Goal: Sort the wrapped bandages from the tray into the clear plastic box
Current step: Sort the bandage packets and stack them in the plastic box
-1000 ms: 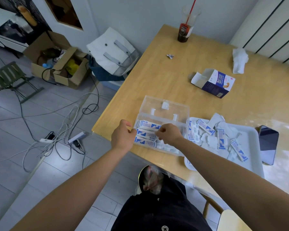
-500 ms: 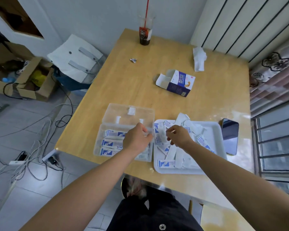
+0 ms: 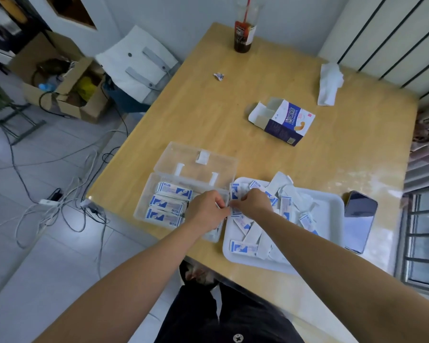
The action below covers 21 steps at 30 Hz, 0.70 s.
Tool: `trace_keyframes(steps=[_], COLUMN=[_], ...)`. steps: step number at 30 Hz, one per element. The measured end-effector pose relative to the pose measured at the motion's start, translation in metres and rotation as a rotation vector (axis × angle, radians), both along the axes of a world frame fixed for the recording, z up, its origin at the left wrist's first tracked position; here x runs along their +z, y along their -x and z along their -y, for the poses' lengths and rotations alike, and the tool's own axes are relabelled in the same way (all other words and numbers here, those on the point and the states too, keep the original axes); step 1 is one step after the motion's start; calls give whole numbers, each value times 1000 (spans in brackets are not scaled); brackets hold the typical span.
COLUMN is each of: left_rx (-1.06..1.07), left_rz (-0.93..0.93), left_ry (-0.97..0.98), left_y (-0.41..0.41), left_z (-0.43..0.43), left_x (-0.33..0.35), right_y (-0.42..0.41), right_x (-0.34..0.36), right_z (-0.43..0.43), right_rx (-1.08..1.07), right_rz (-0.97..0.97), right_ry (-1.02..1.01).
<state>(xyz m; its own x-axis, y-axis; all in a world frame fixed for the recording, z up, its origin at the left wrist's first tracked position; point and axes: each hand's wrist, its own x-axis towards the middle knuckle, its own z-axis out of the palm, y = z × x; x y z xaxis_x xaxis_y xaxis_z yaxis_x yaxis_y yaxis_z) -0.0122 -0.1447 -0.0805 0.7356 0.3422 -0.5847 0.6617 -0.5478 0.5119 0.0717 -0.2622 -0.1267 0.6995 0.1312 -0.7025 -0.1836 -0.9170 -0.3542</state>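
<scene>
Fingers [image 3: 236,204] of right hand [image 3: 254,204] pinch a bandage [image 3: 235,213] beside the box [image 3: 144,204]; left hand [image 3: 207,210] curled, grip unclear | box: three bandage stacks [image 3: 170,206] | tray [image 3: 328,219], right of box: loose bandages [image 3: 243,247] | worktop [image 3: 208,120]: phone [image 3: 359,219], carton [image 3: 287,120]

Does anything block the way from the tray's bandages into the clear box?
Nothing visible. The clear plastic box sits beside the tray, lid folded back. The left hand and right hand meet at their shared edge, right pinching a bandage.
</scene>
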Motion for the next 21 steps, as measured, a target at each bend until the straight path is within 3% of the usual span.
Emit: trace_keyframes(steps=[4, 8, 13, 18, 21], left_rx=[18, -5, 62, 80, 75], left_rz=[8, 36, 187, 341, 258], left_ry=[-3, -60, -99, 17, 151], left_y=[2, 2, -1, -15, -25], left_z=[0, -1, 6, 31, 48], left_x=[3, 10, 15, 19, 16], right_y=[0, -4, -9, -6, -4], right_x=[0, 2, 16, 35, 46], right_z=[4, 23, 56, 77, 82], right_rx=[9, -124, -230, -401, -435], right_rz=[-19, -110, -177, -219, -276], right_ry=[-52, -213, -387, -642, -782])
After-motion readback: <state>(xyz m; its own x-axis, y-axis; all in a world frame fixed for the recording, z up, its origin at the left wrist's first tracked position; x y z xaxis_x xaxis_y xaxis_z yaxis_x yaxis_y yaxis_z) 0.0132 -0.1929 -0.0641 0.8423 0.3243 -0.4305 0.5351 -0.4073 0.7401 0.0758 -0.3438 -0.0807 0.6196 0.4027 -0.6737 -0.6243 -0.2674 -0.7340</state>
